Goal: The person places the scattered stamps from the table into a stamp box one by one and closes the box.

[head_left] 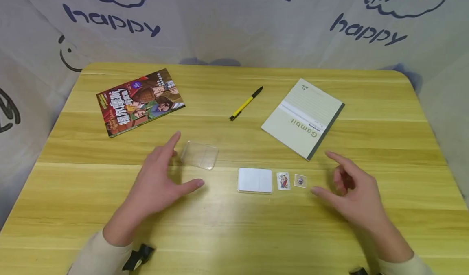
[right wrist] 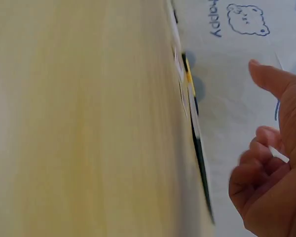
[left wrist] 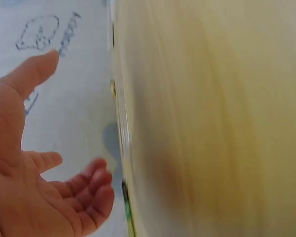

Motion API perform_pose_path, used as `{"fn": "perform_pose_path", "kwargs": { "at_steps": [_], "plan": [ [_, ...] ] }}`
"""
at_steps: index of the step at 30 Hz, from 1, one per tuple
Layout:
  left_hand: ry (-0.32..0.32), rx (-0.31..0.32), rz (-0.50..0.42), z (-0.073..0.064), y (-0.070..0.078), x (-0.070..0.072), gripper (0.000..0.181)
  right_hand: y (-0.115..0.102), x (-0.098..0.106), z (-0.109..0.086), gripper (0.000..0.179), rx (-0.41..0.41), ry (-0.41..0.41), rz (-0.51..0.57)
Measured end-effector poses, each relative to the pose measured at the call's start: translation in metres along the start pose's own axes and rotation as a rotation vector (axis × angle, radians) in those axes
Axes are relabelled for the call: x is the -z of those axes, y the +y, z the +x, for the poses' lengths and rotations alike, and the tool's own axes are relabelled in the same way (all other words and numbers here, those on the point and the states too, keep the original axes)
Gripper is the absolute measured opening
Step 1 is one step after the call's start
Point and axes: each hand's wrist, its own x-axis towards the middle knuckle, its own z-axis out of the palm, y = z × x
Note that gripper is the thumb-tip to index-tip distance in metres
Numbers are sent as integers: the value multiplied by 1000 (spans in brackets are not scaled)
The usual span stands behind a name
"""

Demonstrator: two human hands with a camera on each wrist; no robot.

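Observation:
My left hand (head_left: 157, 179) hovers over the table at the left, thumb and index finger spread wide, holding nothing. Just right of its fingers lies a clear plastic lid (head_left: 200, 156). On the other side, my right hand (head_left: 357, 195) is held above the wood with its thumb and index finger apart and the other fingers loosely bent; nothing is in it. Left of its thumb tip lie a small square picture piece (head_left: 300, 180) and a small picture card (head_left: 283, 181). Beside them sits a shallow clear box (head_left: 255, 180) with a white top surface showing.
A comic-style book (head_left: 141, 103) lies at the back left. A yellow and black pen (head_left: 246, 103) rests at the back middle, and a Gambit notebook (head_left: 303, 118) lies slanted right of it. White cloth (head_left: 234, 27) with drawings hangs behind the wooden table (head_left: 205, 234).

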Motion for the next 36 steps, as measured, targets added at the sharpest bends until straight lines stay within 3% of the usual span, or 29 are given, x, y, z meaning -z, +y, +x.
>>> {"fn": "perform_pose_path", "kwargs": {
  "at_steps": [5, 11, 20, 26, 36],
  "plan": [
    [-65, -63, -95, 7, 10, -18, 103, 0, -16, 2, 69, -52, -70, 126],
    [-96, -125, -179, 13, 18, -37, 92, 0, -31, 6, 67, -46, -131, 209],
    [-174, -149, -276, 22, 30, -62, 85, -6, -44, 13, 53, -85, -209, 135],
    [-225, -119, -326, 26, 36, -73, 79, -6, -49, 16, 49, -118, -258, 110],
    [-254, -106, -298, 27, 38, -80, 72, -5, -51, 18, 42, -118, -300, 69]
  ]
}}
